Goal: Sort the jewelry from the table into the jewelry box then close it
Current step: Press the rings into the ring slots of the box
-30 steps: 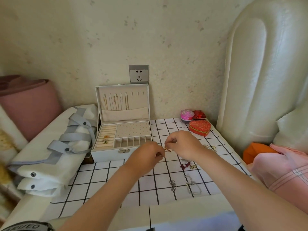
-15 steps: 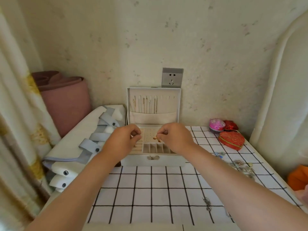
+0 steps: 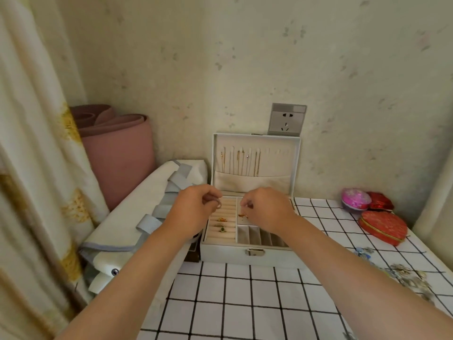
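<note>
The jewelry box (image 3: 228,253) stands open at the far left part of the table (image 3: 245,303). Its lid (image 3: 256,177) is upright, close to the wall and just under the wall socket (image 3: 286,119). The left wall of the box is near the left edge of the table, beside a white folded cover (image 3: 137,217).

Both hands are above the open box. The left hand (image 3: 196,212) has curled fingers and pinches a small ring (image 3: 218,204) over the ring rolls (image 3: 221,231), where a few rings already sit. The right hand (image 3: 267,209) is also curled and pinches a small gold piece (image 3: 242,215) over the far right panel of the box. The row of small compartments (image 3: 259,238) lies along the near right side, partly under the right wrist.

Between the box and the near edge, the checked cloth is open. A pile of jewelry (image 3: 411,278) lies at the right edge of the table, well apart from the box. A red heart box (image 3: 382,228) and a pink round box (image 3: 355,198) stand at the far right corner.
</note>
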Action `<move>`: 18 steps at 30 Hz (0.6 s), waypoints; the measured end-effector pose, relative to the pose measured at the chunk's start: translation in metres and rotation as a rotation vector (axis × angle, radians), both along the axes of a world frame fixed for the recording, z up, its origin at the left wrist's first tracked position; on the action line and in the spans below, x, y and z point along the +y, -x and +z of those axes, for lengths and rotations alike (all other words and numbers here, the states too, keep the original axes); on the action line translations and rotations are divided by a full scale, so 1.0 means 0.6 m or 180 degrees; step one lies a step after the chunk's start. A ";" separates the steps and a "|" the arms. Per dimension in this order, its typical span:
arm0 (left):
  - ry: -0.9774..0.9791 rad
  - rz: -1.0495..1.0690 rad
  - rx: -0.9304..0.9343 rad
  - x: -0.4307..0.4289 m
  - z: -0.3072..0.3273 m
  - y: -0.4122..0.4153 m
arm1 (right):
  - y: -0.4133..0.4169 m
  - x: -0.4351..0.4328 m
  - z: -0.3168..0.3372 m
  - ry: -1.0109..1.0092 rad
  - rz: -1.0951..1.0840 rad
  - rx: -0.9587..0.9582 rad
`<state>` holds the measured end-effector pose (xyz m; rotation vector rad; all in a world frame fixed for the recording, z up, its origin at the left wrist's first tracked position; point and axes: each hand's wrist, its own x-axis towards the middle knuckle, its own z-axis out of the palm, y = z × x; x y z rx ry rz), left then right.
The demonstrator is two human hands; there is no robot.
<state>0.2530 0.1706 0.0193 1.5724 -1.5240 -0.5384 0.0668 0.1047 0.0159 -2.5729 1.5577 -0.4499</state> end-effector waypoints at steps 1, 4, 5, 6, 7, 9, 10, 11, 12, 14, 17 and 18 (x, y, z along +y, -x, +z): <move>-0.0037 0.0004 0.0176 -0.001 0.000 -0.001 | -0.002 -0.002 0.004 0.0025 0.0041 0.0023; -0.0107 -0.0058 0.0696 0.000 0.002 -0.001 | -0.016 -0.003 0.023 -0.0180 0.0301 -0.0513; -0.0107 -0.0061 0.0795 0.002 0.003 -0.001 | -0.023 -0.001 0.029 -0.0463 0.0417 -0.0900; -0.0099 -0.0066 0.0889 0.003 0.004 0.000 | -0.030 0.002 0.036 -0.0766 0.0530 -0.1256; -0.0086 -0.0077 0.1021 0.004 0.005 0.001 | -0.035 0.004 0.042 -0.0996 0.0607 -0.1490; -0.0083 -0.0072 0.1424 0.006 0.007 0.004 | -0.039 0.008 0.048 -0.1248 0.0679 -0.1693; -0.0090 -0.0045 0.1612 0.007 0.008 0.005 | -0.039 0.011 0.050 -0.1356 0.0695 -0.1793; -0.0091 -0.0012 0.1758 0.006 0.009 0.006 | -0.038 0.013 0.049 -0.1455 0.0685 -0.1913; -0.0086 0.0011 0.1871 0.007 0.010 0.007 | -0.038 0.015 0.049 -0.1553 0.0645 -0.2047; -0.0085 -0.0012 0.1995 0.009 0.011 0.007 | -0.037 0.017 0.046 -0.1670 0.0560 -0.2263; -0.0133 -0.0122 0.1889 0.012 0.012 0.005 | -0.037 0.015 0.040 -0.1698 0.0483 -0.2282; -0.0158 -0.0123 0.1869 0.012 0.013 0.004 | -0.037 0.014 0.039 -0.1714 0.0441 -0.2300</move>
